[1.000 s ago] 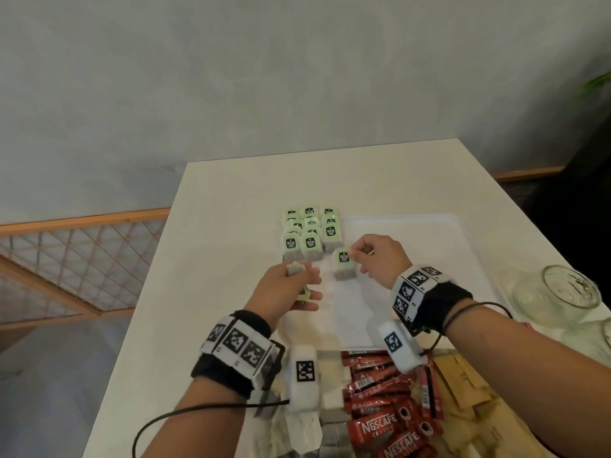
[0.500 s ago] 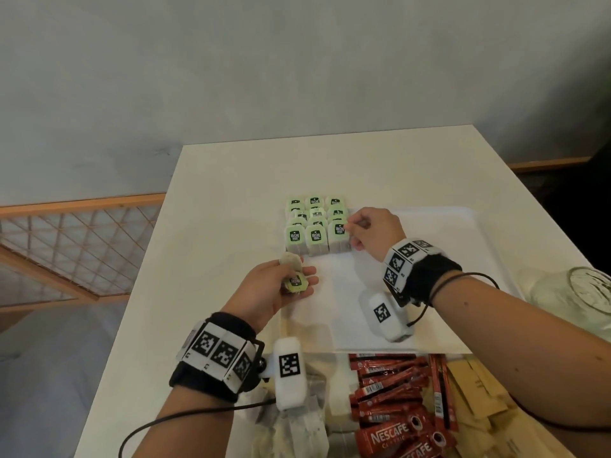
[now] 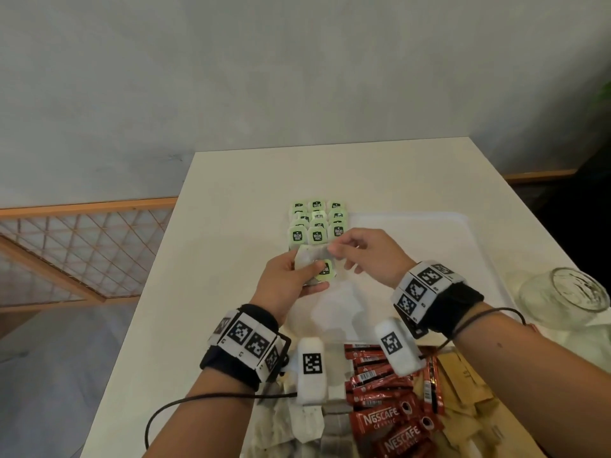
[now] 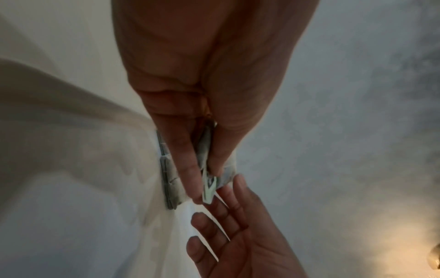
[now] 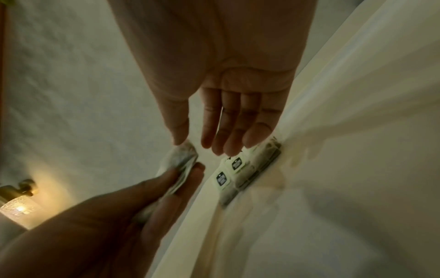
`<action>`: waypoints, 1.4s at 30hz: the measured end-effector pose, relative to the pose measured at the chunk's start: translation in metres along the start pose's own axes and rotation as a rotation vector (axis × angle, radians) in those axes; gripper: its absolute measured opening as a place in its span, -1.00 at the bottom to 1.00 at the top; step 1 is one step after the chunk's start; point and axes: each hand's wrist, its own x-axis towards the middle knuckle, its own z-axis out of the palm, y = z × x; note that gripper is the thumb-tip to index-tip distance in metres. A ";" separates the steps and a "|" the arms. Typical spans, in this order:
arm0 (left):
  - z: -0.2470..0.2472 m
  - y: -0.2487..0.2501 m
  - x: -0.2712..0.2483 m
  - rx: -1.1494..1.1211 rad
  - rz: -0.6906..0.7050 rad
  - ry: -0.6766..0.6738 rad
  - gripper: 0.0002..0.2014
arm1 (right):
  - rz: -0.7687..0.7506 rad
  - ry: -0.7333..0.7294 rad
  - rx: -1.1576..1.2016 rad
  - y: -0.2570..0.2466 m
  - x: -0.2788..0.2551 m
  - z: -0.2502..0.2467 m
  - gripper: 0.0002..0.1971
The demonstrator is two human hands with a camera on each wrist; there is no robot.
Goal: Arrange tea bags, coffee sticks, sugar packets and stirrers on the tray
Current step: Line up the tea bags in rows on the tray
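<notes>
Green-tagged tea bags lie in neat rows at the far left corner of the white tray; the right wrist view shows these rows too. My left hand grips a small stack of tea bags just in front of the rows, thumb on top. In the left wrist view the stack sits pinched between thumb and fingers. My right hand reaches in from the right with straight fingers, and its thumb tip touches the stack's top edge.
Near the table's front edge lie loose tea bags, red Nescafe coffee sticks and brown sugar packets. A glass jar stands at the right. The table edge runs close on the left.
My right hand set a tea bag at the right end of the front row, let go and came back to the left hand's stack. The left hand rose toward the rows.
</notes>
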 end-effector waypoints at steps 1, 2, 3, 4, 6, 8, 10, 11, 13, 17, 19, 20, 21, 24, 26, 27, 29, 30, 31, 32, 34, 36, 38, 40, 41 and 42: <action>0.003 0.001 -0.002 0.017 0.012 -0.016 -0.80 | -0.008 -0.027 0.009 -0.002 -0.006 0.001 -0.89; 0.006 0.003 -0.004 0.035 0.023 -0.034 -0.78 | -0.023 -0.034 0.017 -0.003 -0.010 0.001 -0.90; 0.007 0.004 -0.006 0.051 0.032 -0.047 -0.76 | -0.040 -0.026 0.025 -0.004 -0.014 0.001 -0.91; 0.009 0.005 -0.009 0.061 0.039 -0.052 -0.75 | -0.048 -0.008 0.040 -0.005 -0.017 -0.001 -0.92; 0.009 0.007 -0.013 0.053 0.040 -0.041 -0.71 | -0.033 0.035 0.104 -0.006 -0.022 -0.004 -0.91; 0.010 0.008 -0.017 0.037 0.025 -0.044 -0.70 | -0.011 0.061 0.165 -0.006 -0.026 -0.006 -0.86; 0.012 0.009 -0.022 0.062 0.019 -0.072 -0.70 | -0.010 0.079 0.183 -0.006 -0.031 -0.007 -0.88; 0.013 0.010 -0.025 0.074 0.029 -0.072 -0.70 | -0.012 0.092 0.192 -0.005 -0.034 -0.007 -0.90; 0.014 0.013 -0.026 0.090 0.070 -0.020 -0.69 | -0.005 0.114 0.226 -0.004 -0.039 -0.007 -0.90; 0.014 0.023 -0.024 0.196 0.173 0.118 -0.78 | 0.047 0.016 0.180 0.003 -0.049 -0.006 -0.90; 0.015 0.027 -0.023 0.318 0.229 0.121 -0.76 | 0.042 -0.019 0.028 0.006 -0.053 -0.005 -0.88; 0.016 0.029 -0.023 0.394 0.260 0.113 -0.74 | 0.022 0.004 -0.049 0.005 -0.055 -0.005 -0.85; 0.017 0.031 -0.022 0.471 0.285 0.100 -0.73 | -0.010 0.041 -0.110 0.003 -0.055 -0.007 -0.79; 0.022 0.033 -0.022 0.635 0.312 0.043 -0.70 | -0.138 0.111 -0.201 -0.008 -0.053 -0.014 -0.71; 0.025 0.032 -0.021 0.664 0.318 0.014 -0.70 | -0.193 0.113 -0.226 -0.012 -0.047 -0.014 -0.86; 0.025 0.031 -0.021 0.661 0.317 0.010 -0.71 | -0.200 0.111 -0.229 -0.013 -0.044 -0.012 -0.94; 0.022 0.029 -0.021 0.629 0.292 0.021 -0.75 | -0.199 0.114 -0.247 -0.010 -0.038 -0.010 -0.97; 0.018 0.027 -0.020 0.596 0.263 0.027 -0.77 | -0.183 0.117 -0.260 -0.007 -0.035 -0.009 -0.98; 0.014 0.024 -0.020 0.555 0.225 0.028 -0.79 | -0.158 0.122 -0.265 -0.003 -0.032 -0.009 -0.96; 0.008 0.022 -0.020 0.508 0.183 0.024 -0.80 | -0.121 0.126 -0.274 0.002 -0.028 -0.009 -0.94; -0.004 0.015 -0.020 0.407 0.103 0.023 -0.78 | -0.038 0.155 -0.294 0.014 -0.019 -0.011 -0.94; -0.016 0.008 -0.019 0.348 0.062 0.057 -0.77 | 0.021 0.176 -0.319 0.024 -0.009 -0.014 -0.95; -0.027 0.002 -0.016 0.354 0.070 0.121 -0.80 | 0.049 0.156 -0.332 0.027 0.000 -0.014 -0.97; -0.036 0.000 -0.012 0.348 0.085 0.184 -0.82 | 0.040 0.116 -0.348 0.026 0.009 -0.007 -0.95; -0.040 -0.001 -0.009 0.335 0.089 0.207 -0.82 | 0.025 0.097 -0.349 0.024 0.014 -0.001 -0.94; -0.042 -0.002 -0.006 0.321 0.095 0.225 -0.81 | 0.005 0.076 -0.341 0.021 0.018 0.005 -0.94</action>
